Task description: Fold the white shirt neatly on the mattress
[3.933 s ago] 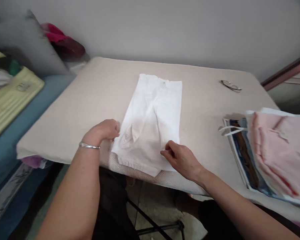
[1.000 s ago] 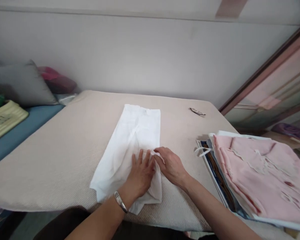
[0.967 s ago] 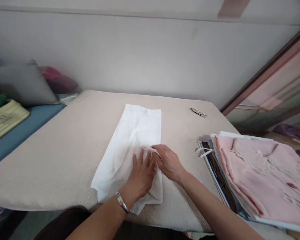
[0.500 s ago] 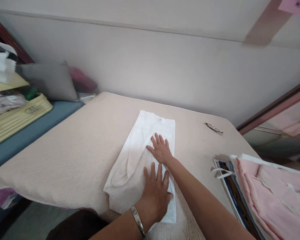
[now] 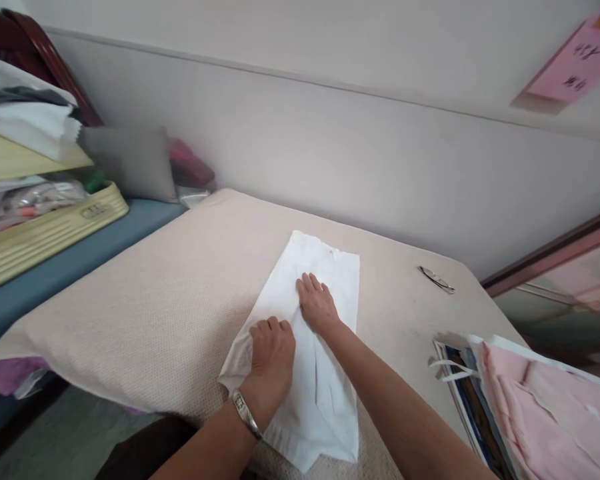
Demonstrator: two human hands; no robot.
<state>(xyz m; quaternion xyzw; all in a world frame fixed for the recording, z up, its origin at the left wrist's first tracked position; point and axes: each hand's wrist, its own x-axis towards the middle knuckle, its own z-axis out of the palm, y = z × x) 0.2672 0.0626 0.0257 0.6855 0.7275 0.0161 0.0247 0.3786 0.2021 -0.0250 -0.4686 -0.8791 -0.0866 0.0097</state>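
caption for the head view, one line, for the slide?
Both hands press a folded white garment on a beige padded board: left hand curled, right hand flat.

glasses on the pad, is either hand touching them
No, the glasses lie apart near the far right edge, while the left hand and right hand both press on the white cloth.

1 white garment (image 5: 315, 373), 2 hands, 1 pair of glasses (image 5: 437, 279), 1 grey cushion (image 5: 130, 163), 1 pink note (image 5: 575, 67).
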